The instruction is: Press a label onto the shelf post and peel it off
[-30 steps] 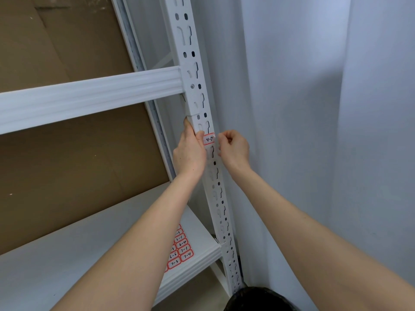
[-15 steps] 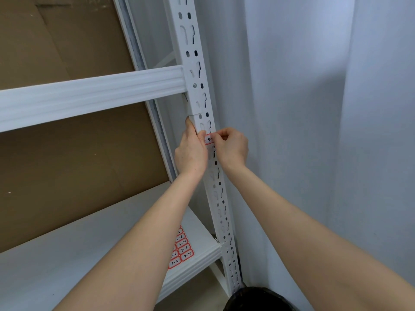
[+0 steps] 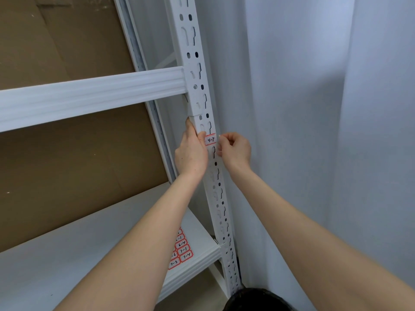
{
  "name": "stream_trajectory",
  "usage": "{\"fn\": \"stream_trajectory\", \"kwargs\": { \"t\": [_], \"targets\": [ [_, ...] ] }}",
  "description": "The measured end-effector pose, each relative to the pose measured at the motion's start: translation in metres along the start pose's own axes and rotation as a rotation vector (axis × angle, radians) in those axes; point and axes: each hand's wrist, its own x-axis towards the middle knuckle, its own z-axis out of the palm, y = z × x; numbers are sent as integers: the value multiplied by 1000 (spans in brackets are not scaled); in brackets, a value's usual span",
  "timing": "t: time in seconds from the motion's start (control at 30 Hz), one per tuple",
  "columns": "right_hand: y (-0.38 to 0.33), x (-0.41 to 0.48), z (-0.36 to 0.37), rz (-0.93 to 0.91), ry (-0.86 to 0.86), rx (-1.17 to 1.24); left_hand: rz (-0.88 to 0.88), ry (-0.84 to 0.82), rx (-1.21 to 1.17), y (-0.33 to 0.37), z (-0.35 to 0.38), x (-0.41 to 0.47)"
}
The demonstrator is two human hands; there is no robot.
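Two bare forearms, rising from the bottom edge toward the middle. Nearest, at six o'clock, a dark rounded shape (image 3: 251, 299), too cut off to identify. Just above it, at seven o'clock, a sheet of red-bordered labels (image 3: 181, 252) lying flat near the front corner of the lower white shelf (image 3: 67, 254). Farther up, dead centre, the left hand (image 3: 190, 151) wrapped round the left edge of the white slotted upright (image 3: 195, 70), thumb pressed against the sticker (image 3: 210, 139) marked 4-7. At three o'clock of that sticker, the right hand (image 3: 234, 149), fingers curled, fingertips pinching the sticker's right edge against the post. At ten o'clock, a white ribbed crossbeam (image 3: 89, 95) joined to the upright. Farthest back, brown cardboard (image 3: 56, 164) at nine o'clock, pale wall (image 3: 314, 108) at three.
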Motion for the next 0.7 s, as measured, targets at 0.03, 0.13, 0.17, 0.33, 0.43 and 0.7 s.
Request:
{"fn": "stream_trajectory", "kwargs": {
  "t": [0.03, 0.13, 0.17, 0.33, 0.43, 0.7],
  "targets": [
    [0, 0, 0, -7, 22, 13, 1, 2, -2, 0, 0, 0],
    [-2, -3, 2, -54, 36, 8, 0, 7, -1, 0, 0, 1],
    [-3, -4, 3, -64, 39, 12, -1, 6, 0, -1, 1, 1],
    [-5, -10, -2, 66, 0, 265, -11, 4, -9, -1, 1, 2],
    [-2, -15, -10, 198, -61, 344, -30, 11, -39, -1, 0, 1],
    [18, -24, -24, 312, -170, 263, -81, -15, -141, -3, 7, -3]
  ]
}}
